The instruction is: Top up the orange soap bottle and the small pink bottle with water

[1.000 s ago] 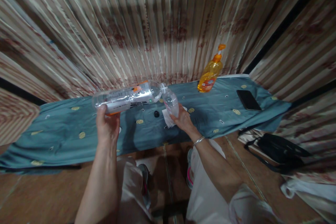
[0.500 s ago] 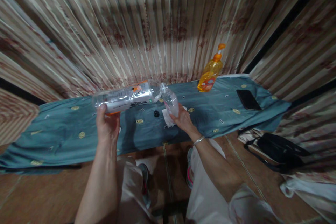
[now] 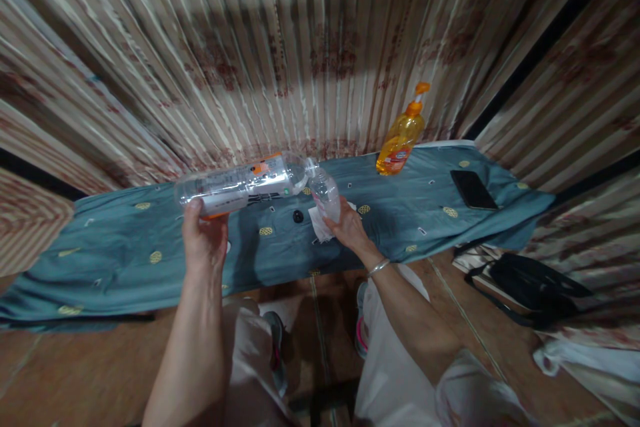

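My left hand [image 3: 203, 237] grips a large clear plastic bottle [image 3: 243, 185] with a white and orange label, held on its side above the table. Its open mouth touches the mouth of a small clear bottle [image 3: 326, 192], which my right hand [image 3: 350, 227] holds tilted over the teal cloth. A wrist bangle shows on my right arm. Under the small bottle lies a white crumpled tissue [image 3: 319, 227], and a small black cap [image 3: 298, 216] rests on the cloth just left of it.
The long table has a teal patterned cloth [image 3: 100, 260] and stands against a striped curtain. An orange pump bottle [image 3: 401, 137] and a black phone [image 3: 473, 190] sit at the right end. A black bag [image 3: 535, 287] lies on the floor at right.
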Demonstrator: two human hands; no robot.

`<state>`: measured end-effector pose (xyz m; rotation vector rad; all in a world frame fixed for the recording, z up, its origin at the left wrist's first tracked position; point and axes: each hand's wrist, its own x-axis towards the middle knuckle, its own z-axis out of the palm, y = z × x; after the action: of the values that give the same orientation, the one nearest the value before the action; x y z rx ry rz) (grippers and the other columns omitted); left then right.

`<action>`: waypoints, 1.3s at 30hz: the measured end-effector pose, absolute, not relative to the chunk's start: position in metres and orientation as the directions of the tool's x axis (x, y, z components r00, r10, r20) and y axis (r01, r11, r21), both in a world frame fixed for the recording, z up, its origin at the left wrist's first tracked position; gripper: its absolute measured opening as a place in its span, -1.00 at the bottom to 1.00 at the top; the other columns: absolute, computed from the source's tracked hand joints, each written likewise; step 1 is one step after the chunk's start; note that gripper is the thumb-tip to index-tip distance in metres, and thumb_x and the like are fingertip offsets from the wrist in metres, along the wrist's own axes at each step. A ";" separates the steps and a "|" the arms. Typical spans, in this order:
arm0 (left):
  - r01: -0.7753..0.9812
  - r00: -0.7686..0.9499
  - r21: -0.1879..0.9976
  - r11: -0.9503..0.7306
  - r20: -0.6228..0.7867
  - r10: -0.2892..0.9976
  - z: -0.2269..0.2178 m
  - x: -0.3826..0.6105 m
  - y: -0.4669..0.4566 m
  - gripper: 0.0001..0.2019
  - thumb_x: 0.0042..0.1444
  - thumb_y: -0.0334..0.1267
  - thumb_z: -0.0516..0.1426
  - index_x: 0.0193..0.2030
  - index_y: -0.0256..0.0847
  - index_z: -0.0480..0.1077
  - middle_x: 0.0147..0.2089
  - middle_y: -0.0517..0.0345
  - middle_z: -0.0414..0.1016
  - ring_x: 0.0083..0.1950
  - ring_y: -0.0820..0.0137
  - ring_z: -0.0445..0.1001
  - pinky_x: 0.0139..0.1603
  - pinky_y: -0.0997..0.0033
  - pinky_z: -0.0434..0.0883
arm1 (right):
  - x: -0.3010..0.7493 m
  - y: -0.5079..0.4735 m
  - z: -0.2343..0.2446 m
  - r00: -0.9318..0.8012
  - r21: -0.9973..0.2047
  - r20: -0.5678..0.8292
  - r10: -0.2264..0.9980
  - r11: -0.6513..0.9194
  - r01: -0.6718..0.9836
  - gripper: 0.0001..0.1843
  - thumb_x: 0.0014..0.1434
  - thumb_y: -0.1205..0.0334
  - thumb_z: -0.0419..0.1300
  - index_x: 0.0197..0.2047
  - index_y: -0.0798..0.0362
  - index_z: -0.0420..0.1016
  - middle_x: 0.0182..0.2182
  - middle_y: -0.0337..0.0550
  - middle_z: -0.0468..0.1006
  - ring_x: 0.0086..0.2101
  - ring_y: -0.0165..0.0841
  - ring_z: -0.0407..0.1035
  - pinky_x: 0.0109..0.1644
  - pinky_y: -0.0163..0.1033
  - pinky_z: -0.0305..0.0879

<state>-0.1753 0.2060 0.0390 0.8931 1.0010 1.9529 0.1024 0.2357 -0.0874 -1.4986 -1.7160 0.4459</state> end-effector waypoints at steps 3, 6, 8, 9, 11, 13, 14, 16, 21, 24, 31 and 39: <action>-0.281 -0.471 0.866 -0.414 0.252 0.846 0.039 -0.175 0.206 -0.67 -0.09 0.03 0.37 -0.38 -0.03 0.35 -0.20 0.11 0.66 0.09 0.13 0.64 -0.03 0.16 0.65 | 0.102 0.235 -0.087 0.017 -0.713 0.336 0.942 0.243 0.658 -0.31 0.16 0.22 0.37 0.32 0.16 0.34 0.11 0.21 0.65 0.10 0.01 0.58 0.21 0.05 0.51; -0.281 -0.472 0.866 -0.413 0.250 0.846 0.039 -0.175 0.206 -0.65 -0.10 0.04 0.38 -0.40 -0.04 0.33 -0.23 0.11 0.65 0.08 0.14 0.64 -0.02 0.17 0.64 | 0.102 0.235 -0.086 0.020 -0.719 0.327 0.945 0.235 0.654 -0.33 0.17 0.22 0.36 0.31 0.16 0.34 0.10 0.20 0.66 0.10 0.01 0.58 0.21 0.04 0.52; -0.289 -0.476 0.863 -0.415 0.246 0.844 0.039 -0.175 0.207 -0.63 -0.12 0.04 0.38 -0.42 -0.04 0.31 -0.26 0.12 0.64 0.08 0.14 0.63 -0.02 0.18 0.64 | 0.102 0.234 -0.084 0.019 -0.720 0.314 0.949 0.226 0.656 -0.33 0.17 0.23 0.35 0.31 0.18 0.34 0.10 0.23 0.65 0.11 0.02 0.57 0.22 0.06 0.51; -0.292 -0.479 0.861 -0.417 0.245 0.843 0.039 -0.175 0.207 -0.63 -0.12 0.04 0.39 -0.42 -0.04 0.30 -0.27 0.12 0.63 0.08 0.14 0.63 -0.03 0.18 0.64 | 0.102 0.234 -0.083 0.017 -0.720 0.309 0.951 0.222 0.658 -0.33 0.17 0.24 0.35 0.31 0.19 0.35 0.11 0.24 0.64 0.12 0.03 0.57 0.23 0.06 0.50; -0.293 -0.482 0.859 -0.420 0.247 0.841 0.039 -0.175 0.207 -0.62 -0.12 0.04 0.39 -0.43 -0.04 0.30 -0.27 0.13 0.63 0.08 0.14 0.63 -0.05 0.19 0.64 | 0.102 0.233 -0.082 0.016 -0.719 0.304 0.952 0.219 0.659 -0.33 0.16 0.25 0.36 0.31 0.19 0.35 0.13 0.25 0.64 0.12 0.03 0.56 0.24 0.07 0.49; -0.285 -0.475 0.862 -0.419 0.252 0.843 0.039 -0.174 0.207 -0.63 -0.12 0.05 0.39 -0.42 -0.04 0.31 -0.27 0.13 0.63 0.09 0.14 0.63 -0.04 0.19 0.64 | 0.102 0.233 -0.082 0.021 -0.721 0.309 0.951 0.220 0.657 -0.33 0.16 0.26 0.36 0.31 0.17 0.34 0.13 0.23 0.64 0.12 0.02 0.57 0.23 0.06 0.50; -0.283 -0.471 0.864 -0.416 0.253 0.845 0.039 -0.174 0.207 -0.63 -0.12 0.05 0.39 -0.42 -0.04 0.31 -0.26 0.13 0.64 0.09 0.15 0.63 -0.04 0.19 0.64 | 0.101 0.233 -0.082 0.024 -0.722 0.311 0.950 0.219 0.657 -0.33 0.16 0.26 0.36 0.31 0.16 0.35 0.12 0.22 0.64 0.12 0.01 0.57 0.23 0.06 0.50; -0.281 -0.467 0.867 -0.412 0.251 0.848 0.040 -0.174 0.207 -0.63 -0.14 0.06 0.39 -0.42 -0.04 0.32 -0.25 0.13 0.64 0.09 0.14 0.63 -0.03 0.18 0.64 | 0.101 0.233 -0.082 0.029 -0.721 0.311 0.950 0.216 0.658 -0.34 0.16 0.26 0.37 0.30 0.15 0.35 0.11 0.20 0.65 0.11 0.00 0.58 0.21 0.04 0.51; -0.256 -0.470 0.873 -0.416 0.263 0.842 0.040 -0.174 0.206 -0.66 -0.09 0.06 0.36 -0.40 -0.03 0.35 -0.23 0.13 0.65 0.09 0.14 0.64 -0.01 0.15 0.64 | 0.102 0.233 -0.082 0.018 -0.713 0.321 0.947 0.229 0.663 -0.36 0.17 0.24 0.35 0.29 0.14 0.36 0.08 0.19 0.66 0.09 0.00 0.59 0.19 0.03 0.53; -0.281 -0.481 0.863 -0.419 0.251 0.840 0.039 -0.176 0.206 -0.66 -0.10 0.03 0.38 -0.41 -0.03 0.34 -0.24 0.15 0.65 0.08 0.20 0.64 0.07 0.22 0.61 | 0.103 0.233 -0.082 0.018 -0.708 0.327 0.945 0.232 0.667 -0.35 0.17 0.24 0.35 0.31 0.14 0.35 0.09 0.20 0.66 0.11 0.01 0.58 0.20 0.06 0.53; -0.267 -0.479 0.866 -0.423 0.262 0.838 0.039 -0.175 0.207 -0.66 -0.11 0.06 0.39 -0.41 -0.02 0.35 -0.23 0.16 0.66 0.09 0.14 0.64 0.04 0.13 0.63 | 0.102 0.235 -0.085 0.023 -0.699 0.332 0.943 0.230 0.677 -0.32 0.16 0.26 0.36 0.32 0.11 0.34 0.10 0.18 0.66 0.09 0.01 0.59 0.20 0.07 0.53; -0.284 -0.472 0.860 -0.423 0.259 0.843 0.040 -0.174 0.206 -0.61 -0.13 0.06 0.40 -0.44 -0.05 0.30 -0.27 0.13 0.64 0.11 0.16 0.63 0.03 0.21 0.62 | 0.102 0.234 -0.085 0.008 -0.693 0.337 0.941 0.243 0.679 -0.34 0.18 0.24 0.35 0.31 0.15 0.33 0.08 0.19 0.66 0.08 -0.01 0.59 0.19 0.02 0.53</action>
<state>-0.1739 0.2065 0.0402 0.9186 1.0023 1.9616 0.1024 0.2342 -0.0853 -1.5034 -1.7375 0.4259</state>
